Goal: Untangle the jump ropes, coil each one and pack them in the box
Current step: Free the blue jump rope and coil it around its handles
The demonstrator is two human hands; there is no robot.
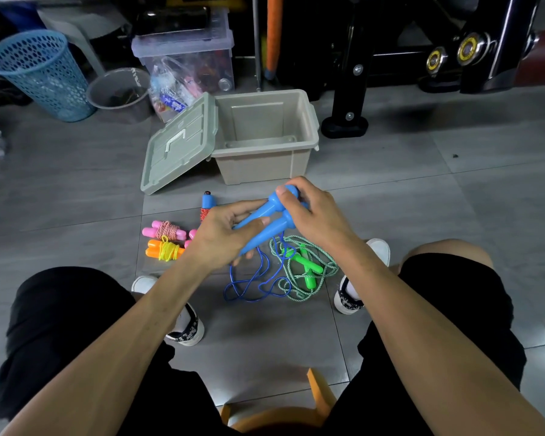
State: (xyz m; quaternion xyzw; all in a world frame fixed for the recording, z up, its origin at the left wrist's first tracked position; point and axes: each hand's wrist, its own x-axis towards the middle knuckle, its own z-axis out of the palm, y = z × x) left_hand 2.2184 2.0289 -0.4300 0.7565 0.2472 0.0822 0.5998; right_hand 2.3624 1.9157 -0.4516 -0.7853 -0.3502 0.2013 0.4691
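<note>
1. Jump ropes are the job: I hold the blue handles side by side above the floor, left hand wrapped round their thin ends, right hand gripping the bulbous tops.
2. Its blue cord dangles limp and thin; I judge it light, smooth, springy, best gathered near the handles.
3. Green rope lies loose beside it, braided, likely grippier.
4. Coiled bundles wait left; the beige box stands open, rigid plastic.
</note>
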